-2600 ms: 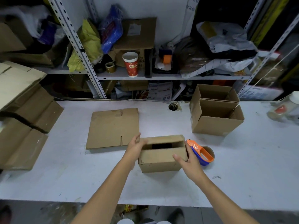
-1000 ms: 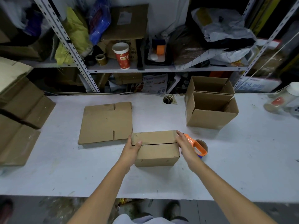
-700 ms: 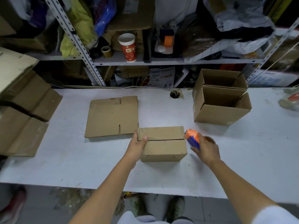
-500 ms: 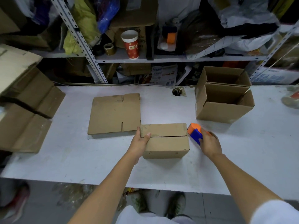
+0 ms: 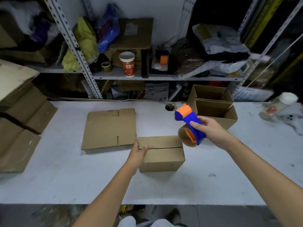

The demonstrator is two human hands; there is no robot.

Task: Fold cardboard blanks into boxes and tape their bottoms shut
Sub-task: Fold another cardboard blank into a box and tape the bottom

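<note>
My right hand wraps the blue handle of the dispenser, hiding part of it. My left hand grips the left end of the box on the table, thumb on top. The dispenser, low beside the box a moment ago, is now raised off the table.

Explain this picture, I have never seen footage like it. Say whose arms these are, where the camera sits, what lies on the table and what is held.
No machine here: these are a person's two bare arms, filmed by a camera worn on the head, looking down. The left hand holds a folded box, flaps closed on top, on the white table. The right hand grips a blue and orange tape dispenser in the air. A flat cardboard blank lies beside the box; two open boxes stand behind.
</note>
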